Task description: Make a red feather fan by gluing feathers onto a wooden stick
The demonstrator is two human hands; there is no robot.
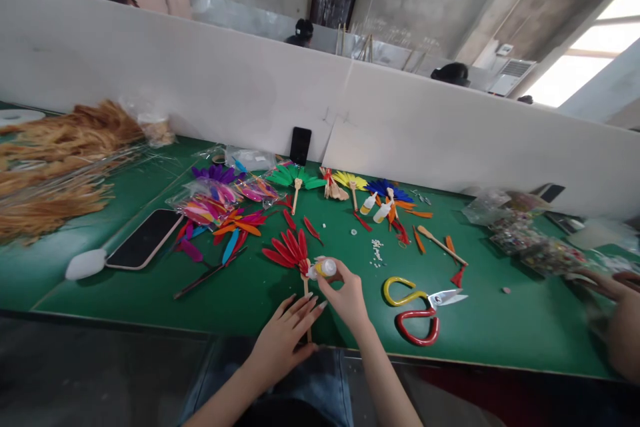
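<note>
A fan of red feathers (291, 250) on a slim wooden handle (307, 288) lies on the green tabletop before me. My left hand (287, 333) rests palm down, its fingers stretched flat across that handle. Closed around a small white glue bottle with a yellow label (326, 268), my right hand (345, 290) tips it sideways. The bottle's nozzle end is at the feather bases; whether glue is flowing cannot be seen. Scissors (434, 300) with one yellow and one red loop lie right of my right hand. Loose red feathers (313, 228) lie beyond the fan.
Behind are green (297, 177), yellow (351, 181) and blue (384, 188) feather fans, two glue bottles (382, 212) and white beads (377, 252). Bagged feathers (205, 205) and a phone (146, 239) lie left. Another person's hand (613, 293) is at far right, near bagged beads (545, 250).
</note>
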